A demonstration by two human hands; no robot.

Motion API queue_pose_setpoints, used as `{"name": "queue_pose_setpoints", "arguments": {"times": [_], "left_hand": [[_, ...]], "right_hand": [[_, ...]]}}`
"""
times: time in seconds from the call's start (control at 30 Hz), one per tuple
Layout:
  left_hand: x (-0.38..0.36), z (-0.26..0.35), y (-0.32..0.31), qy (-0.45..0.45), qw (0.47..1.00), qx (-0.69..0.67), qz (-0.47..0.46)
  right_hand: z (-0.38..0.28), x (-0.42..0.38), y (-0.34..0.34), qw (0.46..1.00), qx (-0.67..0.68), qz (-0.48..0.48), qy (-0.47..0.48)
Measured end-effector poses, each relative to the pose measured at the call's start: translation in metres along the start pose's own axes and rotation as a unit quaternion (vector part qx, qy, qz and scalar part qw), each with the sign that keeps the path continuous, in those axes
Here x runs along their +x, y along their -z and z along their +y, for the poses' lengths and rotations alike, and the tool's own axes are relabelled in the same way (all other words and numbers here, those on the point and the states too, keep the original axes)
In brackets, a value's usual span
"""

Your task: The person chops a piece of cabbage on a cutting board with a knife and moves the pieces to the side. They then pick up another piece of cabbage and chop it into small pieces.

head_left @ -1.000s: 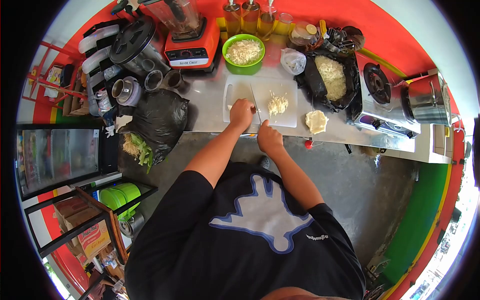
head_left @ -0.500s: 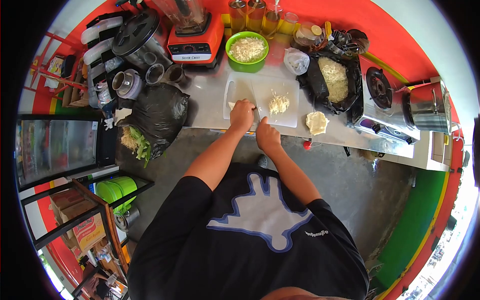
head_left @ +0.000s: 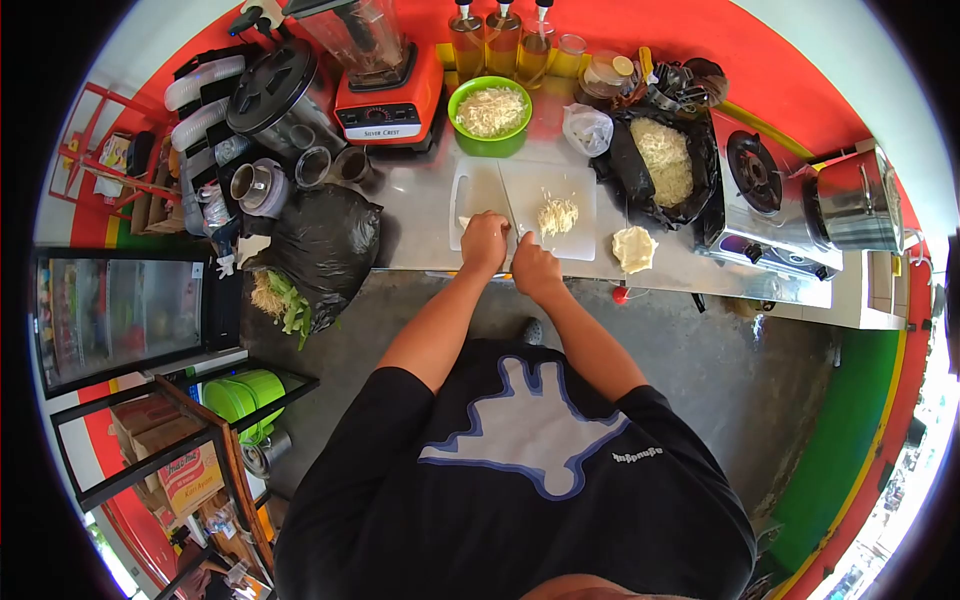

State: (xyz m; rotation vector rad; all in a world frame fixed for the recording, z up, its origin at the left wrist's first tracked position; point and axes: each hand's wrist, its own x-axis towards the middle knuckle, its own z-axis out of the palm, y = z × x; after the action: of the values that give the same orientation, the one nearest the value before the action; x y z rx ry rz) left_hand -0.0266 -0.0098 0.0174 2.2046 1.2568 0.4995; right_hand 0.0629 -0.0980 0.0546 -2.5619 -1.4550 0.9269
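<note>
On the white cutting board (head_left: 574, 240), my right hand (head_left: 537, 265) is closed around the handle of a knife (head_left: 507, 192), whose blade points away from me. My left hand (head_left: 485, 240) is closed on a pale piece of food (head_left: 464, 221) just left of the blade; the fingers hide most of the piece. A small heap of pale shreds (head_left: 557, 215) lies on the board, right of the knife. Beyond the board is a green bowl (head_left: 491, 142) with more pale shreds in it.
A pale round piece (head_left: 634, 249) lies right of the board. Behind it is a black bag (head_left: 627, 165) of shreds, beside a stove (head_left: 752, 225) with a pot (head_left: 858, 205). A red blender (head_left: 388, 105) and a black plastic bag (head_left: 325, 240) stand left; bottles (head_left: 500, 50) line the back.
The camera view has shifted slightly, so the counter items sit a little differently. Both hands keep about the same places at the knife and the food piece.
</note>
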Motion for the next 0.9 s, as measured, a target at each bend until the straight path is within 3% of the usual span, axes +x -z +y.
{"name": "queue_pose_setpoints", "arguments": {"times": [0.4, 0.47, 0.7, 0.9], "left_hand": [[0.002, 0.0, 0.003, -0.009, 1.0, 0.001, 0.0], [0.002, -0.002, 0.003, -0.014, 1.0, -0.002, 0.0], [0.001, -0.007, 0.0, -0.033, 0.999, -0.002, 0.018], [-0.005, -0.011, -0.005, -0.069, 0.996, -0.039, 0.034]], "right_hand": [[-0.002, 0.01, -0.006, 0.999, 0.028, 0.01, -0.015], [0.001, 0.013, -0.002, 1.0, 0.013, 0.014, 0.015], [-0.002, -0.001, -0.018, 1.0, -0.023, 0.009, -0.009], [0.006, 0.018, -0.005, 0.999, 0.031, 0.006, 0.017]]}}
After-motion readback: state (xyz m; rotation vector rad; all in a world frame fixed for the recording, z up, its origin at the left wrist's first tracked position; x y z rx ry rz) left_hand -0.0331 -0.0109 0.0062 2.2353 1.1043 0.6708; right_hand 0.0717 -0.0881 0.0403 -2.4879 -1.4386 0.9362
